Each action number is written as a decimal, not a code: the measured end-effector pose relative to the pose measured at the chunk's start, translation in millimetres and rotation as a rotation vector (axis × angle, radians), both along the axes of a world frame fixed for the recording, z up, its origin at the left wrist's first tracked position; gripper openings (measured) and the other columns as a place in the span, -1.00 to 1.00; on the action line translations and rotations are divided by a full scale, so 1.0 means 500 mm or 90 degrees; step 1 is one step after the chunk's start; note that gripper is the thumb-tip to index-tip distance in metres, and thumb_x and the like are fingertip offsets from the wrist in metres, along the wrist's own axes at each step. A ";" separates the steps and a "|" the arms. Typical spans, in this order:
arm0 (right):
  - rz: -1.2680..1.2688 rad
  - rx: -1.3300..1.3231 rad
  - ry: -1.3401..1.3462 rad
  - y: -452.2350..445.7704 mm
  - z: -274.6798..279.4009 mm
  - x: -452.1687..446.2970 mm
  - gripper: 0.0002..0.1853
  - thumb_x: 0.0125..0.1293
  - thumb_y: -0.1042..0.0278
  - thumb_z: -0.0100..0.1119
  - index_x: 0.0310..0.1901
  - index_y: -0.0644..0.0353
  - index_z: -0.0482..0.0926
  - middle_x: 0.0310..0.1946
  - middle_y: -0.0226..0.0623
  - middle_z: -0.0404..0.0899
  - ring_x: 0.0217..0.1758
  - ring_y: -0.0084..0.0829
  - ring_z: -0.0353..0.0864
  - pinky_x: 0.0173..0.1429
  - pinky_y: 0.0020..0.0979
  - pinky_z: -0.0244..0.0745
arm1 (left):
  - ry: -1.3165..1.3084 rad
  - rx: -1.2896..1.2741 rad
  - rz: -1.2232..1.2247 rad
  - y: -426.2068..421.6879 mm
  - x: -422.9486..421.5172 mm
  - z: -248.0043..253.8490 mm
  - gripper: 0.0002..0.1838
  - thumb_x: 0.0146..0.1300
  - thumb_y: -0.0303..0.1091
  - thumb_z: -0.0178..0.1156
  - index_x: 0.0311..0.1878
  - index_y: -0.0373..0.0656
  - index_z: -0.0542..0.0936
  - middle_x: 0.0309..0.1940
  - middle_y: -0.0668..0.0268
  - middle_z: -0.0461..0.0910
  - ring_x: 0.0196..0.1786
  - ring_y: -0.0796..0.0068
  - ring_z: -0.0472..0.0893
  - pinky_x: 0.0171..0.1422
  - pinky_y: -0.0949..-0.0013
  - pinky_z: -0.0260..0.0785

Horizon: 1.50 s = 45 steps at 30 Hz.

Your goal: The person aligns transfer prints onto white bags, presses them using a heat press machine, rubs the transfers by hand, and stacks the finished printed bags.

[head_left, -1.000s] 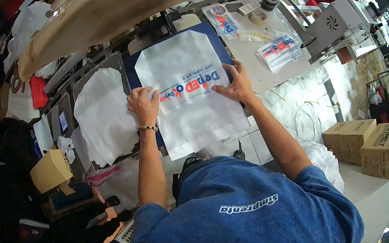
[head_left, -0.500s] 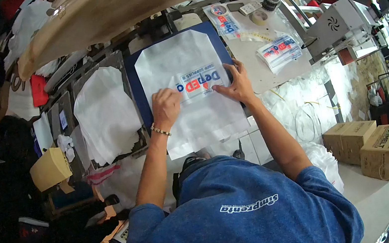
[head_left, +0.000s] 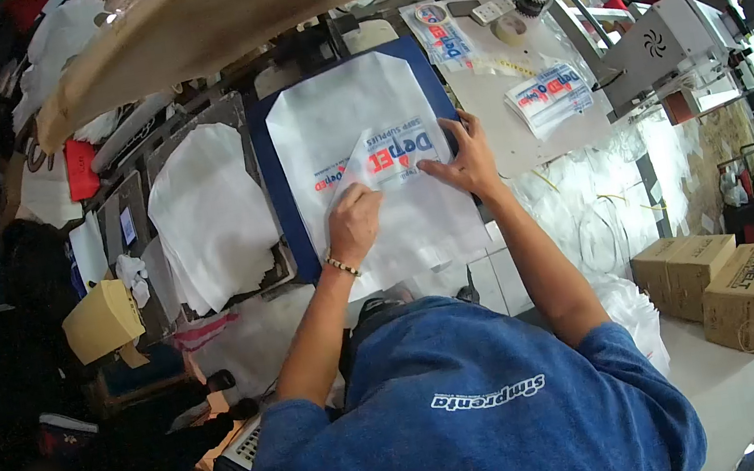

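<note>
A white sheet point(head_left: 341, 95) with cut corners lies on a dark blue board point(head_left: 272, 158). Red and blue lettering runs across its middle. My left hand point(head_left: 356, 226) pinches the edge of a film point(head_left: 343, 190) over the lettering, and a flap of it is lifted and folded toward the right. My right hand point(head_left: 469, 155) rests on the sheet's right edge, fingers apart, with the thumb by the end of the lettering.
A pile of white sheets point(head_left: 210, 212) lies to the left. Printed transfers point(head_left: 549, 101), a tape roll point(head_left: 510, 28) and a grey machine point(head_left: 657, 52) are on the right. A brown padded form point(head_left: 237, 13) hangs across the top. Boxes point(head_left: 747, 297) stand lower right.
My left hand has moved from the film's left end toward the middle, peeling it back; lettering at the left shows on the sheet. My right hand keeps its place on the sheet. The view has shifted slightly.
</note>
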State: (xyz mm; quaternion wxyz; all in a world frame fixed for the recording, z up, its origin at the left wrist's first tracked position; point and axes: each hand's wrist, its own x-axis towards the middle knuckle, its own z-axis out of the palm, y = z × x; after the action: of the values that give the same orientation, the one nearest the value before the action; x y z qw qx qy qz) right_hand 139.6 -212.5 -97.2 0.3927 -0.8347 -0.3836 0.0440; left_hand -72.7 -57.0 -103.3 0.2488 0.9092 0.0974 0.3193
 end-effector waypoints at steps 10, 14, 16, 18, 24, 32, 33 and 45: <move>0.007 0.002 -0.003 0.007 0.025 -0.003 -0.02 -0.15 -0.11 0.65 0.38 -0.01 0.49 0.41 0.20 0.25 0.46 0.19 0.31 0.42 0.01 0.39 | -0.044 -0.119 0.043 0.000 0.010 0.043 -0.96 0.20 -0.52 0.24 -0.31 -0.18 0.65 -0.35 0.18 0.59 -0.23 0.11 0.62 -0.12 0.17 0.49; 0.023 -0.021 -0.042 -0.003 0.014 0.001 -0.07 -0.14 -0.13 0.64 0.34 -0.04 0.56 0.40 0.24 0.27 0.46 0.21 0.30 0.42 0.02 0.38 | 0.007 -0.120 -0.057 -0.030 0.007 0.021 -0.97 0.23 -0.51 0.22 -0.31 -0.22 0.63 -0.36 0.14 0.58 -0.25 0.05 0.60 -0.14 0.14 0.46; 0.029 0.001 -0.037 0.002 0.012 0.003 -0.11 -0.13 -0.14 0.64 0.32 -0.03 0.59 0.39 0.25 0.27 0.45 0.22 0.30 0.43 0.02 0.37 | 0.003 -0.140 -0.028 -0.012 0.013 0.029 -0.96 0.23 -0.49 0.25 -0.32 -0.25 0.63 -0.36 0.11 0.58 -0.24 -0.01 0.59 -0.14 0.12 0.44; 0.017 0.012 -0.023 -0.004 0.006 0.002 -0.14 -0.12 -0.14 0.63 0.29 -0.03 0.61 0.39 0.26 0.27 0.45 0.23 0.30 0.43 0.02 0.37 | -0.088 -0.176 0.150 0.001 0.020 0.023 -0.93 0.27 -0.49 0.28 -0.33 -0.25 0.62 -0.36 0.15 0.59 -0.27 0.08 0.60 -0.17 0.17 0.44; 0.018 0.027 -0.024 0.010 0.005 0.008 -0.17 -0.10 -0.15 0.62 0.28 -0.07 0.62 0.40 0.27 0.25 0.45 0.25 0.30 0.42 0.03 0.38 | -0.025 -0.230 -0.012 -0.008 0.014 0.048 -0.90 0.31 -0.46 0.29 -0.33 -0.24 0.62 -0.38 0.17 0.60 -0.30 0.19 0.60 -0.19 0.23 0.44; 0.029 0.029 -0.023 0.007 -0.010 0.014 -0.17 -0.07 -0.09 0.60 0.31 -0.11 0.58 0.40 0.21 0.26 0.44 0.22 0.31 0.44 0.06 0.35 | 0.014 -0.249 -0.102 -0.028 0.019 0.061 -0.94 0.33 -0.49 0.27 -0.28 -0.24 0.63 -0.39 0.21 0.61 -0.28 0.32 0.63 -0.14 0.32 0.47; 0.024 0.043 -0.024 -0.005 -0.015 0.011 -0.18 -0.07 -0.08 0.59 0.31 -0.11 0.58 0.40 0.20 0.26 0.44 0.22 0.31 0.44 0.06 0.35 | -0.104 -0.324 0.131 -0.019 0.024 0.056 -0.92 0.29 -0.43 0.31 -0.31 -0.22 0.65 -0.40 0.18 0.60 -0.30 0.22 0.64 -0.16 0.24 0.47; 0.037 0.183 0.032 -0.005 -0.061 0.040 -0.68 0.37 0.39 0.14 0.12 0.05 0.69 0.35 0.13 0.37 0.41 0.11 0.39 0.44 -0.06 0.34 | 0.103 -0.206 -0.259 -0.085 0.003 0.025 -0.97 0.30 -0.52 0.29 -0.21 -0.23 0.66 -0.34 0.19 0.66 -0.33 0.32 0.65 -0.17 0.31 0.48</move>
State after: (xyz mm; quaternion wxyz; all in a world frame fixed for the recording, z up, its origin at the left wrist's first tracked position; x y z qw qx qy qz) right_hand 159.6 -214.8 -127.7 0.5162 -0.7571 -0.3999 0.0211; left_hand -71.5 -99.5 -90.7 0.4413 0.8811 -0.0177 0.1690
